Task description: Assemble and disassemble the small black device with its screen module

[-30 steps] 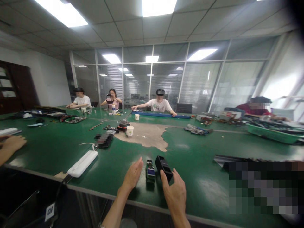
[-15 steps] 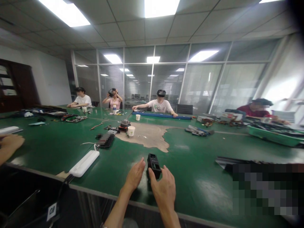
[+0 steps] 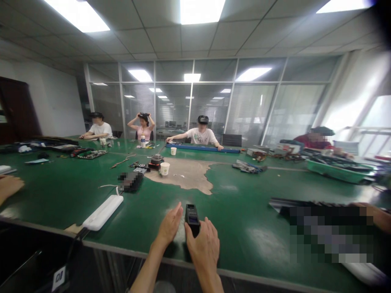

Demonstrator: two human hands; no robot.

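The small black device [image 3: 192,215] is lying between both hands near the front edge of the bench [image 3: 250,191], its long axis pointing away from the person. The right hand [image 3: 204,246] is gripping its near end, fingers closed around it. The left hand [image 3: 170,224] is hovering just beside its left flank, open with its fingers together.

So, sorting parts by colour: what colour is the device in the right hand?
Black device with a bluish panel; head view.

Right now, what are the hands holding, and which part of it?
The right hand grips a small black device by its near end. The left hand is open beside it, holding nothing.
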